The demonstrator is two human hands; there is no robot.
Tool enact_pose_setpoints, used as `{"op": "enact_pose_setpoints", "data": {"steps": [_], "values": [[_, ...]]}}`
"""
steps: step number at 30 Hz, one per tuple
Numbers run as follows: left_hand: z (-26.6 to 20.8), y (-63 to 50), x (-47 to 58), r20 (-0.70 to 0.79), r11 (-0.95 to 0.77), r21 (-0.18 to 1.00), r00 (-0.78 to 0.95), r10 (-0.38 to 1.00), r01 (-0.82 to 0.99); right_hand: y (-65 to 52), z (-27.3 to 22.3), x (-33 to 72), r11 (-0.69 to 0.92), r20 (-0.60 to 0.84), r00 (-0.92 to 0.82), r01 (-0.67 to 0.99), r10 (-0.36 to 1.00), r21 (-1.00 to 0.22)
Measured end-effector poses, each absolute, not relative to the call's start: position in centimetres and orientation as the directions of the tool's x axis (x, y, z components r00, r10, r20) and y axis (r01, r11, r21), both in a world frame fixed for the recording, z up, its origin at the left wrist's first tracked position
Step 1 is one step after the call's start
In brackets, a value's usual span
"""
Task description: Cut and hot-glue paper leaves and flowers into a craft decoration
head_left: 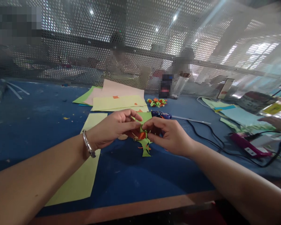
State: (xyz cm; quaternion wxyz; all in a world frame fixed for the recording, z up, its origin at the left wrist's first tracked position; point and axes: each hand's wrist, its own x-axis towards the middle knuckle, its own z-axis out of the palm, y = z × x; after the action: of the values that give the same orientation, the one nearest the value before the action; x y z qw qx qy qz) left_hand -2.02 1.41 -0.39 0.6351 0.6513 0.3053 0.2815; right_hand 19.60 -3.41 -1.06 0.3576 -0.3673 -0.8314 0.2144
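My left hand point(121, 126), with a silver bracelet on the wrist, has its thumb and fingers pinched at a small green paper piece point(142, 127). From the other side my right hand point(167, 135) pinches the same piece, and the fingers of both hands nearly meet. An orange paper bit point(142, 135) shows just below the fingertips. Under the hands lie green paper scraps point(145, 148) with cut edges. Behind my right hand rests a dark blue glue gun point(161, 114), partly hidden, with a clear glue stick point(192, 119) pointing right.
Paper sheets point(121, 89) are stacked at the back, and a long yellow-green strip point(84, 175) lies under my left forearm. A pile of green and orange paper pieces point(157, 102) sits behind. At right are a magenta power strip point(250, 147), black cables and another person's hand point(276, 122).
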Motion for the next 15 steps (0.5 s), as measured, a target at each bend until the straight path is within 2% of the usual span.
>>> {"op": "enact_pose_setpoints", "data": {"steps": [8, 15], "values": [[-0.06, 1.25, -1.96, 0.001, 0.005, 1.000, 0.637, 0.770, -0.007, -3.47, -1.15, 19.62, 0.618, 0.451, -0.426, 0.472, 0.784, -0.629], [0.08, 1.11, -1.93, -0.114, 0.131, 0.991, 0.644, 0.757, 0.022, -3.32, -1.39, 19.68, 0.617, 0.462, -0.412, 0.458, 0.785, -0.640]]}}
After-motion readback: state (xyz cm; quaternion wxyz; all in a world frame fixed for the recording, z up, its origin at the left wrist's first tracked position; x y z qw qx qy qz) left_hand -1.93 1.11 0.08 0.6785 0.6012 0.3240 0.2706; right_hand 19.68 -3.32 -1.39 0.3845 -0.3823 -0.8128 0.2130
